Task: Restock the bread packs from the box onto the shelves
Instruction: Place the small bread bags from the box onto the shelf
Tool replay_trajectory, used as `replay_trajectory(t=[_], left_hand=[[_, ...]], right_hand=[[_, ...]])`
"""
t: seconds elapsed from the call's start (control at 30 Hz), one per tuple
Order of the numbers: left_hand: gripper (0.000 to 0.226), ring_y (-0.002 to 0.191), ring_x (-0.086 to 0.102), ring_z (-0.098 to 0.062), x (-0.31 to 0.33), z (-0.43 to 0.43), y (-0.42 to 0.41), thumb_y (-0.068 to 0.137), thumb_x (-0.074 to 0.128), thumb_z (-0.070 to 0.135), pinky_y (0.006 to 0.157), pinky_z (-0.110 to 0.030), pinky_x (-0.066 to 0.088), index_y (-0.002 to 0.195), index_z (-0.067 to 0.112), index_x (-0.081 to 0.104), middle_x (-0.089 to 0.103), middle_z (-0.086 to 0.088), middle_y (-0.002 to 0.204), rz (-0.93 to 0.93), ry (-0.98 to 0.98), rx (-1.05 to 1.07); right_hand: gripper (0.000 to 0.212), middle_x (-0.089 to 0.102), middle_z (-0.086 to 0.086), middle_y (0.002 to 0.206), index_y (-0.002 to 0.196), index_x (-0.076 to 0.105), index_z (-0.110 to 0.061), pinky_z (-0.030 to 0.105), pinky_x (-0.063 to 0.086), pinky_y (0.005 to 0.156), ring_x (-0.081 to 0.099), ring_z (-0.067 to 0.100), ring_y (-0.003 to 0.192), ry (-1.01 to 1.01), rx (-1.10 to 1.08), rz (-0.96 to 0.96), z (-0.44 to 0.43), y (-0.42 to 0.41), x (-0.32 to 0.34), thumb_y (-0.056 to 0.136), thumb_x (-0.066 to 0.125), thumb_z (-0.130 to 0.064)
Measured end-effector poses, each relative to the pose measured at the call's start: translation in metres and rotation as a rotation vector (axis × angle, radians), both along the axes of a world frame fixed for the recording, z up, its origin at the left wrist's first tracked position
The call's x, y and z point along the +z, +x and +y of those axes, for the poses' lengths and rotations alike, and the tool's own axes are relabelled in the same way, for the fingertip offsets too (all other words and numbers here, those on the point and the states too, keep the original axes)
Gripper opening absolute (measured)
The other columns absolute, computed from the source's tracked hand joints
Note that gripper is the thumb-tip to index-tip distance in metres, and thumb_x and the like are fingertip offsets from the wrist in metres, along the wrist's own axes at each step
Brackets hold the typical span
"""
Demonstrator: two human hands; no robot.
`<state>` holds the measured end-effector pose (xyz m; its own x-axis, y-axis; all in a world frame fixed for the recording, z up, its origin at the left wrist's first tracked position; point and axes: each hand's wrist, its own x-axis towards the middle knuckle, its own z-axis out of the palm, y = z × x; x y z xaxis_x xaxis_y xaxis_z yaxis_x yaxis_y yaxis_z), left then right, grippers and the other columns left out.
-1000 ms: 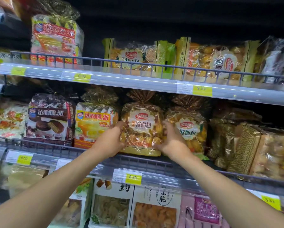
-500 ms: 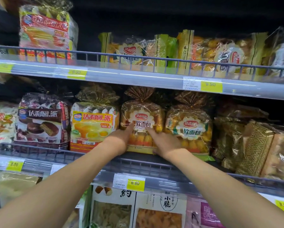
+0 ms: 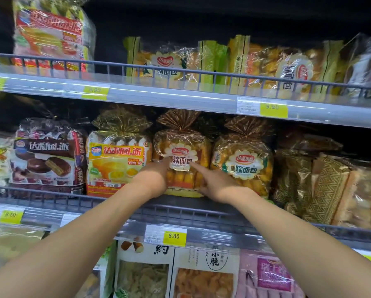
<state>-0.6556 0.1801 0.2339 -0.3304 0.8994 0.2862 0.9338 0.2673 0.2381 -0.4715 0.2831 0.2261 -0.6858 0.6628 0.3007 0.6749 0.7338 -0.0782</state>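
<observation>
- Our left hand (image 3: 156, 178) lies flat against the lower left front of a bread pack (image 3: 181, 155), fingers spread and pressing, not wrapped around anything.
- Our right hand (image 3: 214, 182) does the same at the pack's lower right, its fingers stretched out across the clear wrapper up to the round label.
- The bread pack stands upright on the middle shelf (image 3: 191, 204), set a little back from the front rail (image 3: 51, 191), with its twisted top pointing up under the shelf above.
- Just to its right stands a matching bread pack (image 3: 243, 162); just to its left, a yellow cake pack (image 3: 117, 160), and the three look snug side by side.
- We judge this as the placing step: the pack is on the shelf and we are nudging it back and square.
- Next we need to let go, draw both arms out over the rail without dragging the pack forward, and turn to the box, which is out of view here.
</observation>
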Motion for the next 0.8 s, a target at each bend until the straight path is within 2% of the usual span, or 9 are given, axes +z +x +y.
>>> replay_trajectory(t=[0.1,0.17,0.23,0.33,0.4,0.53,0.63,0.7,0.8], left_hand=[[0.059,0.108,0.061,-0.029,-0.002,-0.017,0.02,0.092,0.058,0.031,0.083,-0.036,0.053,0.148,0.027,0.039,0.064,-0.009,0.124,0.15,0.278,-0.076],[0.058,0.124,0.053,-0.029,-0.004,-0.025,0.042,0.089,0.059,0.042,0.091,-0.042,0.053,0.145,0.03,0.044,0.057,-0.005,0.137,0.248,0.394,-0.105],[0.06,0.129,0.048,-0.03,-0.003,-0.031,0.073,0.087,0.058,0.049,0.094,-0.046,0.052,0.142,0.031,0.046,0.052,-0.004,0.142,0.299,0.445,-0.162],[0.059,0.123,0.05,-0.034,-0.004,-0.033,0.13,0.088,0.059,0.05,0.093,-0.049,0.052,0.14,0.025,0.048,0.053,-0.008,0.138,0.367,0.535,-0.317],[0.056,0.127,0.048,-0.033,-0.009,-0.033,0.176,0.089,0.061,0.045,0.099,-0.05,0.048,0.139,0.022,0.051,0.054,-0.009,0.138,0.344,0.597,-0.461],[0.047,0.127,0.049,-0.033,-0.031,-0.028,0.288,0.088,0.054,0.043,0.103,-0.05,0.044,0.129,0.02,0.058,0.056,-0.01,0.134,0.205,0.631,-0.777],[0.043,0.116,0.053,-0.036,-0.062,-0.028,0.378,0.087,0.055,0.039,0.098,-0.05,0.046,0.124,0.019,0.06,0.059,-0.011,0.126,0.081,0.611,-1.016],[0.037,0.11,0.055,-0.035,-0.09,-0.035,0.436,0.088,0.058,0.036,0.095,-0.049,0.047,0.122,0.021,0.059,0.059,-0.009,0.12,0.016,0.537,-1.153],[0.036,0.108,0.058,-0.032,-0.14,-0.051,0.513,0.09,0.06,0.039,0.093,-0.044,0.048,0.122,0.024,0.06,0.061,-0.006,0.117,-0.055,0.319,-1.283]], right_hand=[[0.062,0.061,0.002,0.129,0.15,0.033,-0.043,0.037,0.052,0.095,0.061,0.022,0.109,0.002,-0.005,0.069,-0.011,0.025,0.01,0.095,0.062,-0.041],[0.053,0.053,0.004,0.139,0.144,0.048,-0.03,0.033,0.044,0.103,0.053,0.024,0.123,0.082,0.021,0.12,-0.024,0.054,0.014,0.094,0.06,-0.044],[0.049,0.051,0.005,0.141,0.138,0.056,-0.024,0.033,0.04,0.109,0.048,0.022,0.13,0.187,0.042,0.169,-0.042,0.094,0.014,0.093,0.06,-0.044],[0.045,0.052,0.004,0.137,0.134,0.06,-0.021,0.032,0.041,0.109,0.05,0.018,0.128,0.284,0.036,0.21,-0.076,0.171,0.007,0.093,0.062,-0.04],[0.041,0.054,0.004,0.131,0.129,0.063,-0.018,0.032,0.043,0.106,0.054,0.017,0.122,0.314,-0.008,0.253,-0.104,0.231,-0.001,0.092,0.064,-0.037],[0.031,0.061,0.002,0.115,0.118,0.068,-0.017,0.028,0.05,0.093,0.058,0.013,0.109,0.32,-0.256,0.339,-0.161,0.361,-0.023,0.093,0.065,-0.034],[0.029,0.064,0.001,0.108,0.113,0.07,-0.017,0.034,0.054,0.085,0.062,0.013,0.101,0.317,-0.507,0.406,-0.206,0.451,-0.045,0.09,0.066,-0.034],[0.028,0.063,-0.002,0.105,0.111,0.071,-0.017,0.038,0.055,0.085,0.064,0.014,0.098,0.264,-0.707,0.462,-0.237,0.505,-0.068,0.088,0.069,-0.032],[0.026,0.062,-0.007,0.1,0.109,0.072,-0.022,0.043,0.055,0.087,0.064,0.016,0.096,0.128,-1.032,0.485,-0.29,0.575,-0.109,0.087,0.072,-0.036]])
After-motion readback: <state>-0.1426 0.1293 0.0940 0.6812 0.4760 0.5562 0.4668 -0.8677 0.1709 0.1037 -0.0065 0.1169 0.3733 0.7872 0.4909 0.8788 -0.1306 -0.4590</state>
